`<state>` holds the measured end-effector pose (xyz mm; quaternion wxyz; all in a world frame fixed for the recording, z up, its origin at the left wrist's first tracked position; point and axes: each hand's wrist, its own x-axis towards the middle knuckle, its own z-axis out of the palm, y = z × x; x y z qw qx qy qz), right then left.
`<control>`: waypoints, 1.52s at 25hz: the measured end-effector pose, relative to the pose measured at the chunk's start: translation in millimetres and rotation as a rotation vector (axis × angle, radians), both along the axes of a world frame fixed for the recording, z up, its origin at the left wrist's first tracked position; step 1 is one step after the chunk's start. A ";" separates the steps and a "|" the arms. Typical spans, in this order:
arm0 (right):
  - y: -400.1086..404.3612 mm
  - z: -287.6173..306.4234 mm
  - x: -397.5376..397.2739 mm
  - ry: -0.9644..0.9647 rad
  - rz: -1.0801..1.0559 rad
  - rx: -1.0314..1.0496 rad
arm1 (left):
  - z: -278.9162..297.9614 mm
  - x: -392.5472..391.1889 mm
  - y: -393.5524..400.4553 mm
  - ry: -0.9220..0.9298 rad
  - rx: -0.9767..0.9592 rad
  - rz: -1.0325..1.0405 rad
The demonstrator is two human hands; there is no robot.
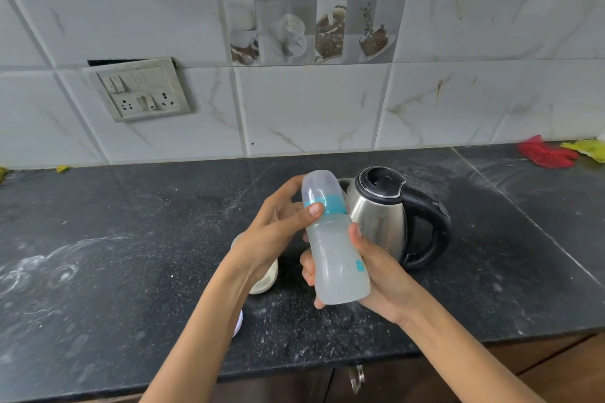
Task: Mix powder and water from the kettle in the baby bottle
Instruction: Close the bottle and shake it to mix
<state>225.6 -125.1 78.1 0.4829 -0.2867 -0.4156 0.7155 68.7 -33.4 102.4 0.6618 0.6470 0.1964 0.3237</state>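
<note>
I hold a translucent baby bottle (337, 258) above the black counter (131, 239), tilted slightly left, with cloudy white liquid inside. Its clear cap and teal collar (330, 203) are on. My right hand (376, 278) is wrapped around the lower body of the bottle. My left hand (278, 232) grips the top, with the thumb on the teal collar. A steel kettle (379, 216) with a black lid and handle stands just behind the bottle, lid closed. A cream powder container (265, 281) sits partly hidden under my left wrist.
A white lid-like object (238, 324) peeks out beside my left forearm. White powder smears mark the counter's left side (39, 268). Red and yellow cloths (550, 154) lie at the back right. A switchboard (144, 91) is on the tiled wall.
</note>
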 end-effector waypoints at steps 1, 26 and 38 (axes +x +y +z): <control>0.9 0.6 0.3 -0.036 -0.016 -0.003 | -1.3 -1.6 1.2 0.008 0.005 -0.014; -29.9 -32.5 23.7 -0.018 -0.674 -0.007 | -199.3 -17.6 -76.6 1.324 0.629 0.118; -60.3 -50.2 25.2 0.002 -0.581 -0.076 | -189.6 -8.9 -80.0 1.363 0.458 0.143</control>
